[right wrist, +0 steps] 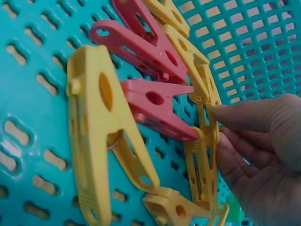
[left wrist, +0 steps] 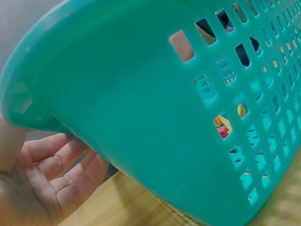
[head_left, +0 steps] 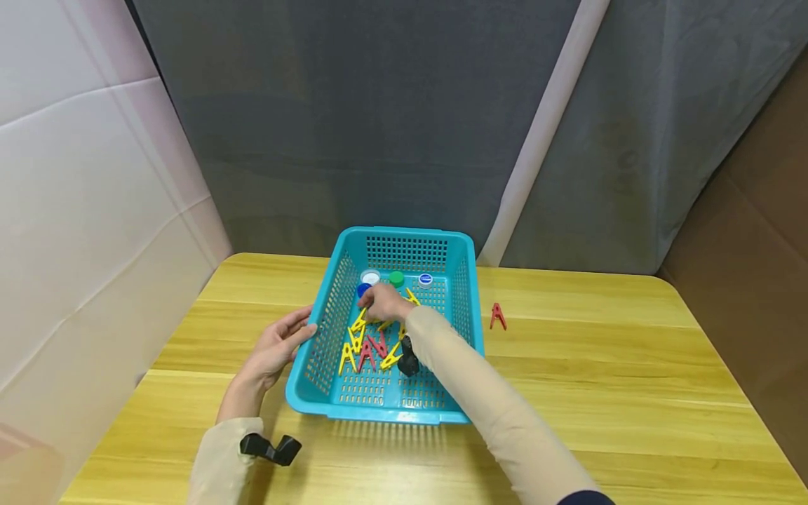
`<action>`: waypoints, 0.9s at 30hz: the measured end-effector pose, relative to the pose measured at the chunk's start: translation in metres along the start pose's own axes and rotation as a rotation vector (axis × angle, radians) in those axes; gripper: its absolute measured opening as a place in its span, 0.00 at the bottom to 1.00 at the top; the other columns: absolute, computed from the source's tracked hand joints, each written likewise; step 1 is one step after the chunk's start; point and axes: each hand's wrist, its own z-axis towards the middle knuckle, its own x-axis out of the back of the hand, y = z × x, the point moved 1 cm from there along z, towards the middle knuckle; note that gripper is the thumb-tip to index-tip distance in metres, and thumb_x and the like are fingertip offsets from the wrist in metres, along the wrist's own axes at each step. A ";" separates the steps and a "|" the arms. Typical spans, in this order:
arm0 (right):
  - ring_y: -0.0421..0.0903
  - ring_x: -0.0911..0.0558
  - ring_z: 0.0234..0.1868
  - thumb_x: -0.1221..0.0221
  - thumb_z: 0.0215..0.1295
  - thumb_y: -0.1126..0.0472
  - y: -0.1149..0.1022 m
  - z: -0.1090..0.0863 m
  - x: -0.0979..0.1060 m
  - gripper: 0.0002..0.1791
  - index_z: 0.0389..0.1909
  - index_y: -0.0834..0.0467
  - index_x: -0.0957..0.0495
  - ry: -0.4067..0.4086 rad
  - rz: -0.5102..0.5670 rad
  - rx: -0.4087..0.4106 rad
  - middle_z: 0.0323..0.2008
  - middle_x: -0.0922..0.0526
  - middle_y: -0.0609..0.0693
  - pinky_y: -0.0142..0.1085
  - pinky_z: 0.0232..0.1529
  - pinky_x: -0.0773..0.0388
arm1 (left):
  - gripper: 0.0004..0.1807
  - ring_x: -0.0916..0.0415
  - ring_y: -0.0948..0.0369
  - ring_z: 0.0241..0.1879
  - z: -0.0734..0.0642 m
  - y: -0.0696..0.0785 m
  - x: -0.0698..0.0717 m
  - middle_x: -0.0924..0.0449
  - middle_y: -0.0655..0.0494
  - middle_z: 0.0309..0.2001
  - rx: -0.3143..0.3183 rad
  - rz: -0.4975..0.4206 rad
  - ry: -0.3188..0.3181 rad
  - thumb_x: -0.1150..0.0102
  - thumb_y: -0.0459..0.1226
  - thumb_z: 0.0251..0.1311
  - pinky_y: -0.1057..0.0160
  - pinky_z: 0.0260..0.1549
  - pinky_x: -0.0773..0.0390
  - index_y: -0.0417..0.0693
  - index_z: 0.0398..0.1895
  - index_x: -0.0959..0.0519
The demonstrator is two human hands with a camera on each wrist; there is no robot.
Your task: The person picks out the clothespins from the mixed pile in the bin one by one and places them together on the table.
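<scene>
A blue plastic basket with a slotted floor stands on the table. My left hand holds its left rim; in the left wrist view the fingers lie beneath the rim. Reaching inside, my right hand pinches a yellow clothespin between thumb and fingers. Around it lie several more yellow clothespins and red clothespins. A blue cap is right by the right fingertips. Beyond the hand are a white cap, a green cap and a blue-and-white cap.
One red clothespin lies on the wooden table, right of the basket. A grey curtain hangs behind the table, with a white panel on the left and a brown panel on the right.
</scene>
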 end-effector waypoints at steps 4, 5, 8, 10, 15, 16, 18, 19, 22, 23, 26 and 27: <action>0.47 0.22 0.44 0.37 0.52 0.75 -0.001 0.002 0.002 0.19 0.47 0.64 0.20 -0.030 -0.041 -0.030 0.44 0.18 0.55 0.30 0.38 0.23 | 0.32 0.24 0.69 0.40 0.001 0.001 0.000 0.27 0.61 0.47 -0.004 0.004 0.004 0.49 0.37 0.67 0.65 0.35 0.19 0.33 0.69 0.45; 0.47 0.22 0.44 0.36 0.51 0.74 -0.001 0.003 0.002 0.19 0.47 0.64 0.19 -0.036 -0.064 -0.031 0.44 0.18 0.55 0.29 0.38 0.24 | 0.31 0.24 0.70 0.40 0.001 0.001 0.000 0.27 0.61 0.47 -0.007 0.003 0.004 0.49 0.37 0.67 0.65 0.35 0.19 0.32 0.69 0.46; 0.46 0.22 0.44 0.35 0.51 0.73 0.000 0.004 0.002 0.19 0.47 0.63 0.19 -0.046 -0.125 -0.025 0.45 0.18 0.54 0.29 0.38 0.24 | 0.31 0.24 0.70 0.40 0.001 0.001 0.001 0.27 0.62 0.47 -0.015 0.001 -0.001 0.50 0.36 0.68 0.65 0.34 0.19 0.32 0.69 0.46; 0.47 0.21 0.44 0.35 0.52 0.72 0.000 0.005 0.002 0.18 0.47 0.63 0.19 -0.043 -0.166 -0.011 0.45 0.18 0.54 0.30 0.39 0.24 | 0.31 0.24 0.70 0.40 0.001 0.001 0.001 0.26 0.62 0.47 -0.020 -0.003 -0.005 0.50 0.36 0.68 0.65 0.34 0.19 0.32 0.69 0.46; 0.46 0.21 0.44 0.33 0.51 0.69 -0.002 0.004 0.002 0.15 0.43 0.62 0.17 -0.033 -0.277 0.030 0.44 0.17 0.53 0.29 0.38 0.24 | 0.32 0.24 0.69 0.40 0.001 0.000 0.001 0.26 0.61 0.46 -0.018 -0.009 -0.010 0.50 0.36 0.68 0.64 0.35 0.19 0.32 0.69 0.46; 0.45 0.21 0.43 0.32 0.51 0.68 -0.003 0.003 0.003 0.14 0.41 0.62 0.17 -0.034 -0.299 0.034 0.43 0.17 0.52 0.29 0.38 0.24 | 0.32 0.24 0.69 0.40 0.001 0.000 0.000 0.26 0.61 0.46 -0.017 -0.009 -0.010 0.50 0.36 0.68 0.64 0.35 0.19 0.32 0.69 0.46; 0.45 0.21 0.41 0.32 0.50 0.67 -0.003 0.004 0.003 0.12 0.38 0.63 0.17 -0.042 -0.327 0.035 0.41 0.17 0.52 0.30 0.37 0.24 | 0.31 0.24 0.69 0.39 0.001 0.000 0.000 0.26 0.61 0.46 -0.016 -0.008 -0.010 0.50 0.36 0.68 0.64 0.35 0.19 0.32 0.69 0.46; 0.45 0.21 0.40 0.32 0.51 0.67 -0.002 0.005 0.003 0.11 0.37 0.63 0.17 -0.054 -0.331 0.029 0.40 0.17 0.52 0.31 0.38 0.23 | 0.31 0.24 0.69 0.39 0.001 0.000 0.000 0.26 0.61 0.46 -0.015 -0.008 -0.010 0.50 0.36 0.68 0.65 0.34 0.19 0.32 0.69 0.46; 0.44 0.22 0.36 0.31 0.51 0.65 0.006 0.015 0.003 0.08 0.32 0.61 0.17 -0.077 -0.322 0.018 0.36 0.18 0.51 0.32 0.38 0.23 | 0.31 0.24 0.69 0.39 0.001 -0.001 0.000 0.26 0.60 0.47 -0.015 -0.004 -0.008 0.50 0.37 0.68 0.65 0.34 0.19 0.32 0.69 0.46; 0.44 0.22 0.34 0.31 0.50 0.65 0.010 0.019 0.003 0.07 0.30 0.60 0.17 -0.084 -0.313 0.019 0.34 0.18 0.50 0.33 0.37 0.23 | 0.31 0.24 0.69 0.39 0.001 0.000 0.000 0.26 0.59 0.47 -0.014 -0.002 -0.007 0.50 0.37 0.68 0.65 0.35 0.19 0.32 0.69 0.46; 0.41 0.26 0.29 0.29 0.48 0.60 0.025 0.033 0.001 0.09 0.25 0.57 0.19 -0.065 -0.284 0.065 0.28 0.21 0.47 0.30 0.33 0.24 | 0.31 0.24 0.69 0.40 0.000 0.000 0.000 0.27 0.59 0.47 -0.012 0.004 -0.007 0.50 0.37 0.68 0.64 0.35 0.19 0.32 0.69 0.46; 0.41 0.27 0.28 0.29 0.48 0.59 0.025 0.032 0.003 0.09 0.25 0.57 0.20 -0.056 -0.277 0.076 0.27 0.21 0.47 0.31 0.31 0.25 | 0.31 0.24 0.69 0.40 0.000 0.001 0.000 0.27 0.59 0.47 -0.010 0.007 -0.006 0.50 0.37 0.68 0.64 0.35 0.19 0.32 0.69 0.46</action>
